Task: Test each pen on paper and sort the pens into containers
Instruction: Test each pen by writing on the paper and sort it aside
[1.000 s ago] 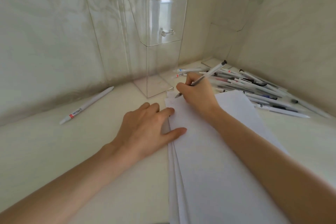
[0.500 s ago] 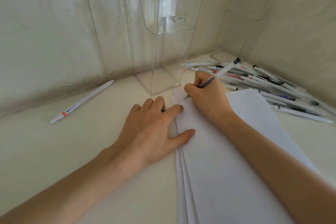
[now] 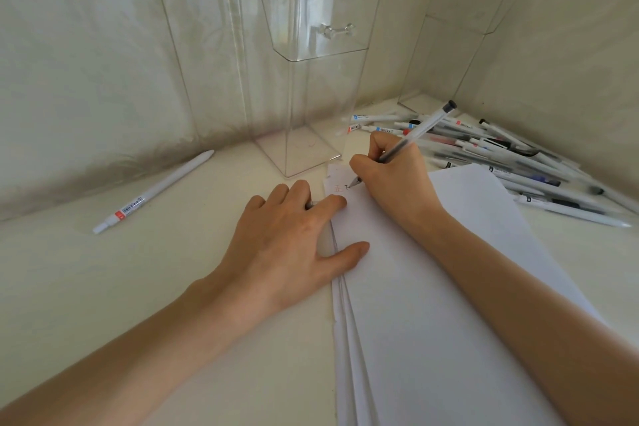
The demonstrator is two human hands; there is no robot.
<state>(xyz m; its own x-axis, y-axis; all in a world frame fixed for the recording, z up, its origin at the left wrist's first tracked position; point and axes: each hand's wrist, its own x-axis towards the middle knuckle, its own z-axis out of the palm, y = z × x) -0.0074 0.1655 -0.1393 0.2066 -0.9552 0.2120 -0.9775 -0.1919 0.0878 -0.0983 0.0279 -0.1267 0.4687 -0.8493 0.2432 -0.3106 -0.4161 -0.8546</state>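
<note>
My right hand [image 3: 397,180] grips a clear pen with a black end [image 3: 420,131], its tip touching the top left corner of a stack of white paper [image 3: 432,287]. A faint orange mark and a dark stroke show beside the tip. My left hand [image 3: 287,242] lies flat with straight fingers, pressing the paper's left edge. A pile of several pens [image 3: 501,156] lies to the right at the back. One white pen with a red band [image 3: 155,190] lies alone on the left.
A tall clear container with a small handle [image 3: 311,79] stands just behind the paper. A second clear container [image 3: 460,31] stands in the back right corner behind the pen pile. Walls close in on the left, back and right of the pale tabletop [image 3: 138,287].
The view has drawn closer to the desk. My right hand has shifted slightly on the paper's corner, and a dark stroke now shows by the pen tip. My left hand stays flat.
</note>
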